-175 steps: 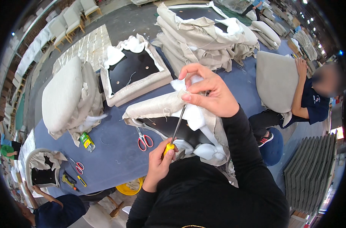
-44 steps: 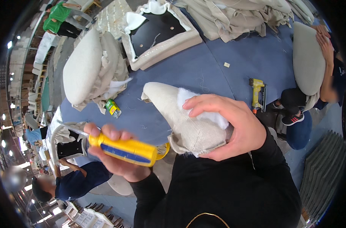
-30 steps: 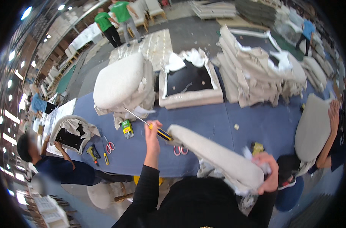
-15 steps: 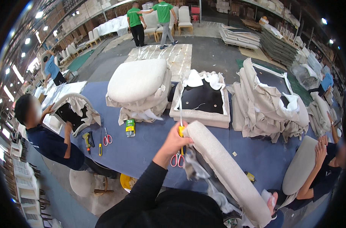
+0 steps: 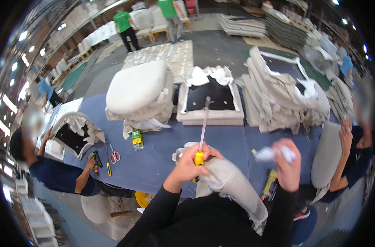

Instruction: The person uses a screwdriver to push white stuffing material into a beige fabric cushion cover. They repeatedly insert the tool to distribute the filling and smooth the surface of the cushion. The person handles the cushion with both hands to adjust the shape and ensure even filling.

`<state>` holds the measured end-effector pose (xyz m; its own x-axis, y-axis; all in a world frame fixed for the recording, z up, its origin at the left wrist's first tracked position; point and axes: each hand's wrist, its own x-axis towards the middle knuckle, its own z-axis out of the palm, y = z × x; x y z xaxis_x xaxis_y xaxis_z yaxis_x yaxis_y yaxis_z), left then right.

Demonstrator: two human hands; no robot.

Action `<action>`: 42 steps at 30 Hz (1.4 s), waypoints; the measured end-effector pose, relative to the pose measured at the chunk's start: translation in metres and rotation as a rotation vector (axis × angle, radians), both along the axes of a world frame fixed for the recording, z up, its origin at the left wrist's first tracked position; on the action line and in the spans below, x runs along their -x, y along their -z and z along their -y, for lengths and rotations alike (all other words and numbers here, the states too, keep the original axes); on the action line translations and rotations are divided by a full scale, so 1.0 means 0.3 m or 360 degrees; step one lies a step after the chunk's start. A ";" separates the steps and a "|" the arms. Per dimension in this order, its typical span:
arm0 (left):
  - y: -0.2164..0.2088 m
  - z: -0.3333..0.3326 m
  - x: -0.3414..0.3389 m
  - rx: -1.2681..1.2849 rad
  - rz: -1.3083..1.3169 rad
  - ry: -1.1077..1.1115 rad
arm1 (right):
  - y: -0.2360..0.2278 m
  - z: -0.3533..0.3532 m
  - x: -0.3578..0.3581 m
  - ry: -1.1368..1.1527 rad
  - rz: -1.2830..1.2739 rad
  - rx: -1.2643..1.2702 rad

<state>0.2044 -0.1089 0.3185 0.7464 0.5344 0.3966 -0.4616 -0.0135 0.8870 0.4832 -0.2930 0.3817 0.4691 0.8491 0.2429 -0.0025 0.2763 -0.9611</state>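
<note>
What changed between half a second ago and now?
The right hand moved up, away from the near end of the cushion, holding white wadding. At left, a co-worker's hand went from a seat to the staple gun. The left hand still holds the screwdriver; the cushion stacks stayed put.

The blue table (image 5: 154, 164) carries a green box (image 5: 137, 140); just beyond it, a cushion stack (image 5: 135, 88); right of it, an upturned cushion (image 5: 211, 118), then a cushion pile (image 5: 278, 101); left of it, scissors (image 5: 115, 156) and a yellow knife (image 5: 109, 168); well to its right, a staple gun (image 5: 270, 183).
</note>
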 end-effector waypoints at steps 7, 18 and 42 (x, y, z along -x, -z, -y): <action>-0.182 -0.006 0.028 0.0217 -0.0408 -0.0586 | -0.004 -0.311 0.215 -0.0236 -0.0482 -0.0095; -0.183 0.006 -0.037 0.0260 -0.0557 -0.0805 | 0.088 -0.409 0.351 -0.0687 -0.0812 -0.0282; -0.080 -0.095 -0.038 -0.0179 -0.0339 -0.0781 | 0.096 -0.431 0.313 -0.0602 0.0375 0.0357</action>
<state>0.2158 -0.0804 0.3425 0.4899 0.8032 0.3389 -0.1875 -0.2826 0.9408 0.3892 -0.1636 0.3528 0.0725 0.9927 0.0969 0.1617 0.0842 -0.9832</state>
